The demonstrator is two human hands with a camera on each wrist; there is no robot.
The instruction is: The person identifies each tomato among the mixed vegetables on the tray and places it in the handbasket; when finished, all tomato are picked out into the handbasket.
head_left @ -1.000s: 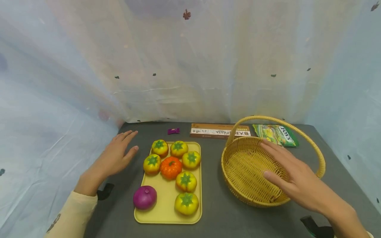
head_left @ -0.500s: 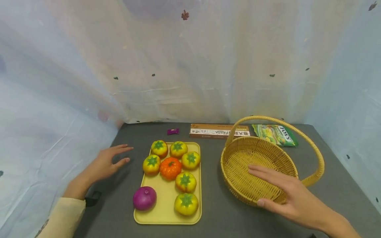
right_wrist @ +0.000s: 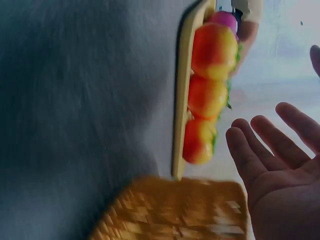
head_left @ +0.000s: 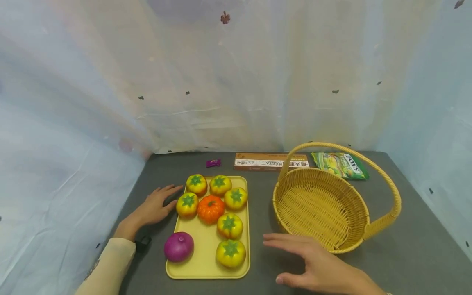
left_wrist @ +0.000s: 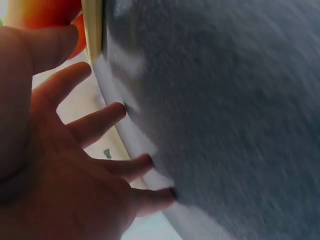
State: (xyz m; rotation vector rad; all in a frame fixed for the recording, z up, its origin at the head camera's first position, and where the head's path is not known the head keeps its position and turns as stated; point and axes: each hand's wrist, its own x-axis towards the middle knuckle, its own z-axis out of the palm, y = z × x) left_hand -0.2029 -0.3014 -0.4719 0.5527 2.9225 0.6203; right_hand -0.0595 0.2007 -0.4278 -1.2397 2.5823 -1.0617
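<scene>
A pale yellow tray (head_left: 200, 260) holds several yellow-orange persimmons (head_left: 230, 225) with green leafy tops, a small orange pumpkin (head_left: 211, 209) and a purple onion (head_left: 178, 247). By the tray's left edge is my left hand (head_left: 155, 208), its fingers spread and holding nothing. In the left wrist view those fingertips (left_wrist: 118, 109) come down close to the dark tabletop beside the tray's side (left_wrist: 93, 27). My right hand (head_left: 313, 264), also holding nothing, hovers between the tray and the wicker basket (head_left: 321, 176), overlapping the basket's front rim. The right wrist view shows its fingers (right_wrist: 242, 150) extended near the persimmons.
The basket has a tall arched handle (head_left: 383, 174). Along the back of the dark table (head_left: 262, 262) lie a purple wrapped sweet (head_left: 213, 163), a long pasta box (head_left: 271, 162) and a green FOX'S bag (head_left: 343, 165). Pale curtains (head_left: 236, 82) enclose the back and sides.
My right hand has moved left and toward me, from over the basket to the gap beside the tray. The left hand drew back, then came right to the tray's edge.
</scene>
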